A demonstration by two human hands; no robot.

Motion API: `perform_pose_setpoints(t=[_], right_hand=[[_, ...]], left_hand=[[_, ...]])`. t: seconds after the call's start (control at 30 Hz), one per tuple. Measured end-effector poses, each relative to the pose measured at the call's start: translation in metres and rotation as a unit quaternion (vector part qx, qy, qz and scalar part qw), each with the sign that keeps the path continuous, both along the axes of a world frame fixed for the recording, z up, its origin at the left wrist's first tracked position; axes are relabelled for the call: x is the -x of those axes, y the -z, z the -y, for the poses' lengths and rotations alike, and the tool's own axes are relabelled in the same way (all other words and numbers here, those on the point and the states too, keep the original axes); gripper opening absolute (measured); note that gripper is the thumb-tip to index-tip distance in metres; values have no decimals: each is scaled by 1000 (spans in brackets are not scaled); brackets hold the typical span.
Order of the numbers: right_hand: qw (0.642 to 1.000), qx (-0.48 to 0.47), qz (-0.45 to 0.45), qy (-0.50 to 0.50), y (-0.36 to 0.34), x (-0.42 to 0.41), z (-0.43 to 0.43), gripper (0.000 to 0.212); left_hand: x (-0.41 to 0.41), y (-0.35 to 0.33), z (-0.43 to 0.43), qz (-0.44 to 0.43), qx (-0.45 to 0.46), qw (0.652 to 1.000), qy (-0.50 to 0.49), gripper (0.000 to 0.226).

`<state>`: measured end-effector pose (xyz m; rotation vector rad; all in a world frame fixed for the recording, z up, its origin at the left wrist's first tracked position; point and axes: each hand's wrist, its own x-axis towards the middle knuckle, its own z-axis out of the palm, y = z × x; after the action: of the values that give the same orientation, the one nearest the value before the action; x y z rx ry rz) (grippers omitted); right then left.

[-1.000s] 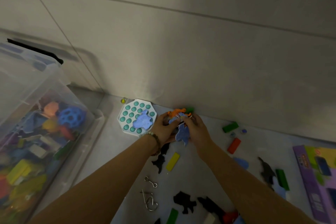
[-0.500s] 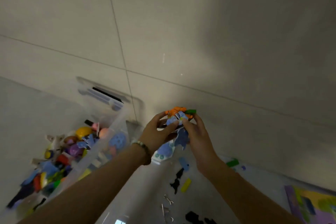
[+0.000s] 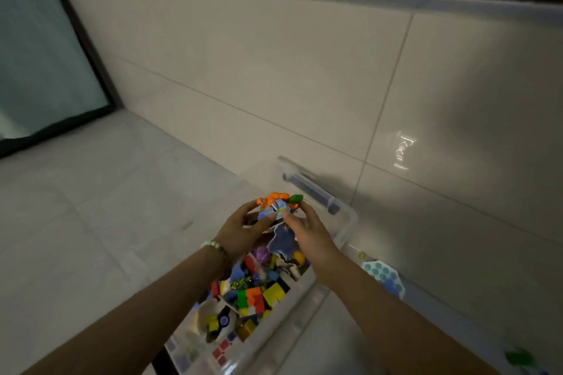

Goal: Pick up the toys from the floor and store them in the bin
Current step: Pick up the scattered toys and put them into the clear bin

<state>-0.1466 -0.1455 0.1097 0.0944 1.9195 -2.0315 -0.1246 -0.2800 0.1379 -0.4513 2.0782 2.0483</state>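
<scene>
A bundle of small toys is being gripped between both hands directly above the clear plastic bin. The left hand is being curled round the bundle from nine o'clock and the right hand from three o'clock, with the fingertips pinching near its top. An orange piece and a green block are being carried at the bundle's twelve o'clock, and a blue foam animal shape is being dangled at its six o'clock. Mixed coloured blocks are being held inside the bin. A beaded bracelet is being worn on the left wrist. At four o'clock of the bin, a teal bubble-pop toy is being left lying on the floor tiles, near the wall.
</scene>
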Motion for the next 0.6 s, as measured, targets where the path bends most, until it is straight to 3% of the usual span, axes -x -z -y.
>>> perform_pose_setpoints(t=[0.07,0.13,0.2,0.27,0.47,0.6], right_hand=[[998,-47,8,-30,8,4,2,53],[991,-126,-13,-43,11,9,-5,65],[982,-176,-55,-49,11,12,-21,62],[978,-190,-68,-49,9,14,-42,55],[978,-197,-70,27,8,7,-134,37],[975,-207,-40,66,24,-14,-199,38]], left_hand=[[-1,15,11,36,36,999,8,49],[-1,30,20,81,117,989,39,62],[1,39,26,80,237,965,83,69],[4,37,23,38,284,954,90,68],[14,19,-41,-65,247,957,136,56],[18,19,-107,-128,187,961,161,41]])
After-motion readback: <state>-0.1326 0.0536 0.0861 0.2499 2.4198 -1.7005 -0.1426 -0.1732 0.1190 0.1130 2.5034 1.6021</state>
